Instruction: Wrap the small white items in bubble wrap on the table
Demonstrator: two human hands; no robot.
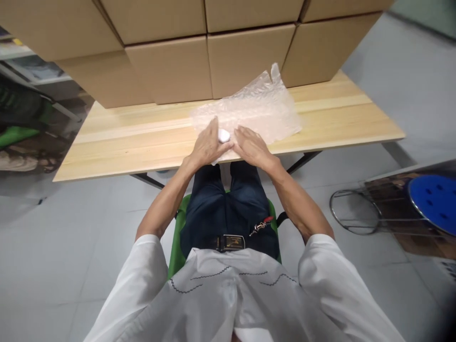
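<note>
Wrap: crumpled translucent sheet on bench, spreading far and right from the near edge. Judged light, limp, slippery, easily torn; best held flat by its edges. White piece lies beside left hand, likely stiff; grasp its sides. Right hand rests on wrap. Hands close together; whether either grips, cannot tell.

Pale wooden table with stacked cardboard boxes and a translucent plastic sheet.
</note>
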